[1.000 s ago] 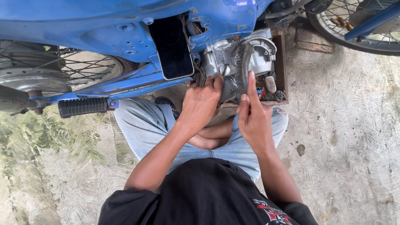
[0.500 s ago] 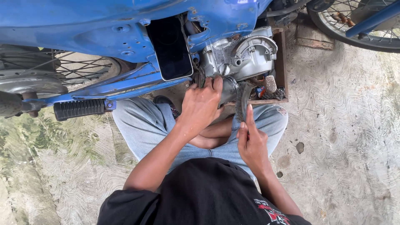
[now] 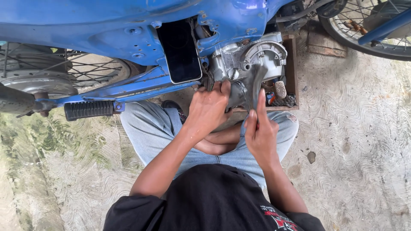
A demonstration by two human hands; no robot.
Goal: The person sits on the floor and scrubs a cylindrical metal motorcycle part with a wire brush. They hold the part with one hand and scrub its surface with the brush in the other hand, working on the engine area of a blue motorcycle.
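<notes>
I sit cross-legged on the ground in front of a blue motorcycle (image 3: pixel 128 25). My left hand (image 3: pixel 209 109) is closed against the underside of its silver engine case (image 3: pixel 252 57); what it grips is hidden by the fingers. My right hand (image 3: pixel 260 132) holds a dark metal tool (image 3: pixel 256 83) that runs up to the engine cover, with the index finger stretched along the shaft. A black phone (image 3: pixel 180 51) leans against the blue frame just left of the engine.
A black ribbed footpeg (image 3: pixel 87 110) sticks out at the left. The spoked rear wheel (image 3: pixel 64 72) is behind it, and another spoked wheel (image 3: pixel 368 30) is at the top right. A wooden box (image 3: pixel 293 60) with small parts sits under the engine. Rough concrete floor (image 3: pixel 364 141) surrounds me.
My right hand has dropped from beside the engine cover toward my lap and then come back up a little, keeping the tool. My left hand has stayed at the engine.
</notes>
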